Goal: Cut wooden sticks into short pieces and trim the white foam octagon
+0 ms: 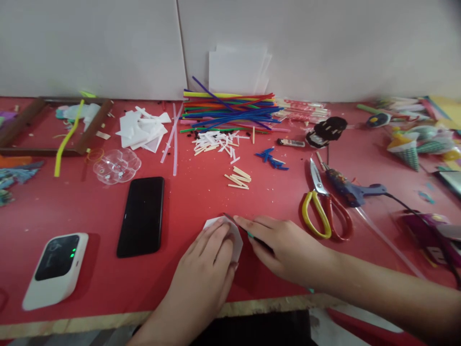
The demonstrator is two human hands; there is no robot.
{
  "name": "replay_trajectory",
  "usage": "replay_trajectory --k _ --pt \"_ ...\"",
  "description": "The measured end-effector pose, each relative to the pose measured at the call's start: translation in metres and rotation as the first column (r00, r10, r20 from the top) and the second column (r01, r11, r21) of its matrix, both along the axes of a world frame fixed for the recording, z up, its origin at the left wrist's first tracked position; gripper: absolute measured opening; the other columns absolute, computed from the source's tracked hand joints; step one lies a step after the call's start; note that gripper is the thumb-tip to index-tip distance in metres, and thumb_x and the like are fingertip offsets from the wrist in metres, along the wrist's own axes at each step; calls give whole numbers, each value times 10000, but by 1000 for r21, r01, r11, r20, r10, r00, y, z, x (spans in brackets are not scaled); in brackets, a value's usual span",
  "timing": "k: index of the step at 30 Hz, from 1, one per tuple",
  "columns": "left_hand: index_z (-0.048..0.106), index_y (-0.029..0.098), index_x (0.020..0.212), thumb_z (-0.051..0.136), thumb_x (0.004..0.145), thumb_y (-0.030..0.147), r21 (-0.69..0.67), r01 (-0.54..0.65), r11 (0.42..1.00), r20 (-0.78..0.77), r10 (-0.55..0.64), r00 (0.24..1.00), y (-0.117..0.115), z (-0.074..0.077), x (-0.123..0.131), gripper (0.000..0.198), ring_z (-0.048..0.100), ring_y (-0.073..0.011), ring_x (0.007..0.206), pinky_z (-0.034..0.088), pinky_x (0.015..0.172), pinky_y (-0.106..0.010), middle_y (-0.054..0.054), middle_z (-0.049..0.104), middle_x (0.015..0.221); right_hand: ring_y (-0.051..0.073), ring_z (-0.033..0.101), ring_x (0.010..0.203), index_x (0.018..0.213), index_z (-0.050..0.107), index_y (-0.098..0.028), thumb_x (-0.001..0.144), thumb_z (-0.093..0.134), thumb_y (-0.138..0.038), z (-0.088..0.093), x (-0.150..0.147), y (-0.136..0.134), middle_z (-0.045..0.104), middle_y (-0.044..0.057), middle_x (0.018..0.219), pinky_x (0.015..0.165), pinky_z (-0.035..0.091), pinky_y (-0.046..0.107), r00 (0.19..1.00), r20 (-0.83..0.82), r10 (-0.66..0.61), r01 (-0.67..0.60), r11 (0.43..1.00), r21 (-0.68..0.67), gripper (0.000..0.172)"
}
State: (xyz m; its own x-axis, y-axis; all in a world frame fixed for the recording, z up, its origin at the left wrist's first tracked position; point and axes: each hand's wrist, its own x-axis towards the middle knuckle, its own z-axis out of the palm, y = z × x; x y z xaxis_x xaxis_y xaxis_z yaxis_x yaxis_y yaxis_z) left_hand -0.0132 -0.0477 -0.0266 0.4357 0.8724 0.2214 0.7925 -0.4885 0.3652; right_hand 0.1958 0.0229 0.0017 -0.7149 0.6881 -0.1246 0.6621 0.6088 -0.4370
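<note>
My left hand (209, 259) presses a small piece of white paper (236, 238) onto the red tabletop, its fingers together over the paper. My right hand (281, 242) is closed round a thin dark tool (260, 241), whose tip reaches the paper's upper edge beside my left fingertips. Beyond my hands lie several short cream sticks (238, 179). Scissors (320, 206) with one yellow and one red handle rest open to the right of my right hand. To the left of my left hand lies a black phone (141, 216).
A glue gun (351, 190) with its cord lies at the right. Coloured pipe cleaners (230, 110) are heaped near the wall, with white paper scraps (142, 129) to their left. A white device (55, 270) sits front left, near the table's edge (126, 319).
</note>
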Motion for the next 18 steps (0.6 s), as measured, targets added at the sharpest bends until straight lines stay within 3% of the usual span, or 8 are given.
replay_trajectory --k 18 --pt "542 85 1275 529 898 146 -59 3 998 26 -2 1000 1 5 -2 382 442 -366 1387 511 1089 -550 -208 513 1436 180 670 776 1426 558 -196 920 462 -185 5 -5 -6 726 87 957 657 508 286 999 40 -18 16 998 60 515"
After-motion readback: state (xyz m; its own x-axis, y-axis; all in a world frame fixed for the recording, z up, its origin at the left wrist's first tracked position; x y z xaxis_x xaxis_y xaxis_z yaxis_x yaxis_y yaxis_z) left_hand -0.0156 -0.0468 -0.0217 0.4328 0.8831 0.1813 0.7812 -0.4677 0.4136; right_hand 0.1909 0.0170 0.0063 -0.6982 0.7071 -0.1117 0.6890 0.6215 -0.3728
